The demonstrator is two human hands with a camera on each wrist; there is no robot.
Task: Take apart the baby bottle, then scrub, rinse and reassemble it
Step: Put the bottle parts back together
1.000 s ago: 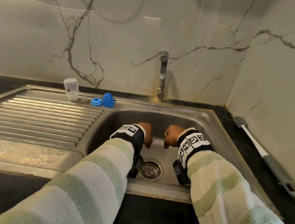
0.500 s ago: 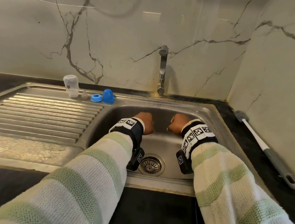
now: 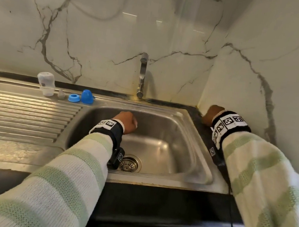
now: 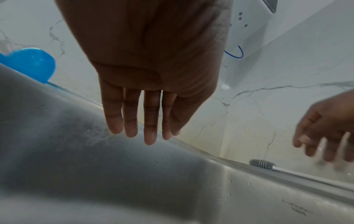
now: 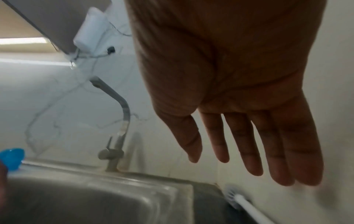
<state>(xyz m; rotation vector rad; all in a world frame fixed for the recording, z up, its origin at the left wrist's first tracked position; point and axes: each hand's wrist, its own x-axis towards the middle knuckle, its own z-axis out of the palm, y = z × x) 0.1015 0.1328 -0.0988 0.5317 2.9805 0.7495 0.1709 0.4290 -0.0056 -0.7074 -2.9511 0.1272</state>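
I see my left hand (image 3: 127, 121) hanging over the sink basin (image 3: 180, 137), its grip wide: the fingers (image 4: 132, 118) are straight, side by side, and hold nothing. My right hand (image 3: 211, 114) is out at the far right corner above the black desk (image 3: 179, 210), its grip wide too, with fingers (image 5: 268, 144) spread and empty, just above the bottle brush (image 5: 247, 207), whose head lies by the wall. The basin holds only its drain strainer (image 3: 128, 165) and some water drops. The baby bottle lies in parts on the sink's far ledge, left of the tap (image 3: 142, 75): the white bottle body (image 3: 46, 83), the clear teat (image 3: 61, 94), the blue collar ring (image 3: 74, 98) and the blue cap (image 3: 87, 96), in a row and close together.
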